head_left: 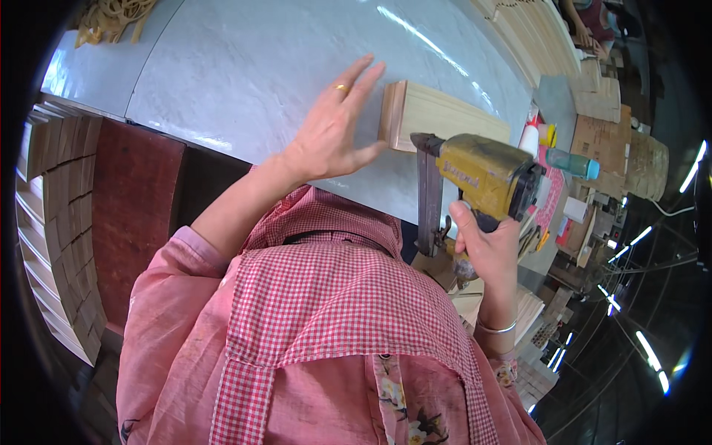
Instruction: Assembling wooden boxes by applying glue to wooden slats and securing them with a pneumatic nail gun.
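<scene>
In my right hand (486,241) is a yellow and black pneumatic nail gun (478,174), its grip wrapped by my fingers. The gun's dark nose and long magazine lie across the near edge of a pale wooden box (452,111), or a block shaped like one; I cannot tell whether they touch. The wood has a browner, moulded left end and rests on the grey marbled tabletop (245,74). My left hand (337,122) hovers just left of that end, fingers stretched and thumb apart, holding nothing. A gold ring is on one finger.
Stacked wooden pieces (63,230) stand at the far left beside a dark red panel (137,222). Tan bands (115,21) lie at the top left. Long boards (512,33) line the table's far right, near a teal-capped bottle (571,162). Another person (593,30) is at the upper right.
</scene>
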Demonstrator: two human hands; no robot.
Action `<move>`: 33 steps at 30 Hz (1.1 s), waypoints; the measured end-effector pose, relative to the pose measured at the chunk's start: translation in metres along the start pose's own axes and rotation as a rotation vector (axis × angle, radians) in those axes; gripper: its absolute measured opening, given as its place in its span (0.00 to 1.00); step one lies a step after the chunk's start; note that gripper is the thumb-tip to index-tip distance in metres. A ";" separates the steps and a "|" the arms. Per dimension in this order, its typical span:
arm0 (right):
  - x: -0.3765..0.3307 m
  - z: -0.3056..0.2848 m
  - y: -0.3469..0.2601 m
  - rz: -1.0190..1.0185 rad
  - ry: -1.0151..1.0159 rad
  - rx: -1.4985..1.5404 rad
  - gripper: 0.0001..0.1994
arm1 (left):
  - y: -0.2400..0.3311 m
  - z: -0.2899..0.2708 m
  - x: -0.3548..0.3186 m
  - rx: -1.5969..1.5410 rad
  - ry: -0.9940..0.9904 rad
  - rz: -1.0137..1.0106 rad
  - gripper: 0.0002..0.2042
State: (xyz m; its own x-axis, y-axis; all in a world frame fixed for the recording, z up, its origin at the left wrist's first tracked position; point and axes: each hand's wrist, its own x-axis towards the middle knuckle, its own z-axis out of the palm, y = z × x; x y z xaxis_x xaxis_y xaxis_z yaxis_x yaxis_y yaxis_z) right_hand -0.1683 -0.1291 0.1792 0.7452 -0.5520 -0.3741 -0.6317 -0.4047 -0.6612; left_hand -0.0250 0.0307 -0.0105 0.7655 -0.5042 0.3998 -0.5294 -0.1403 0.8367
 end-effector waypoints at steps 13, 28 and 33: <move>0.032 0.000 -0.016 -0.062 -0.097 -0.110 0.10 | -0.007 -0.010 -0.024 0.080 0.241 -0.123 0.38; 0.054 -0.015 -0.041 -0.087 -0.111 -0.176 0.10 | 0.010 -0.005 -0.006 -0.041 0.341 -0.152 0.38; 0.080 -0.019 -0.049 -0.102 -0.118 -0.157 0.11 | 0.019 0.022 0.011 0.046 0.232 -0.215 0.45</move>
State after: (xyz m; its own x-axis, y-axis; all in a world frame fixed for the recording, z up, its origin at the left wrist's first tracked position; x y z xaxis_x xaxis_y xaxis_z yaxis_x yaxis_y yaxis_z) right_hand -0.0818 -0.1675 0.1936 0.8207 -0.4175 -0.3901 -0.5708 -0.5676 -0.5933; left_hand -0.0344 0.0035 0.0018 0.9220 -0.2516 0.2943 -0.3580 -0.2640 0.8956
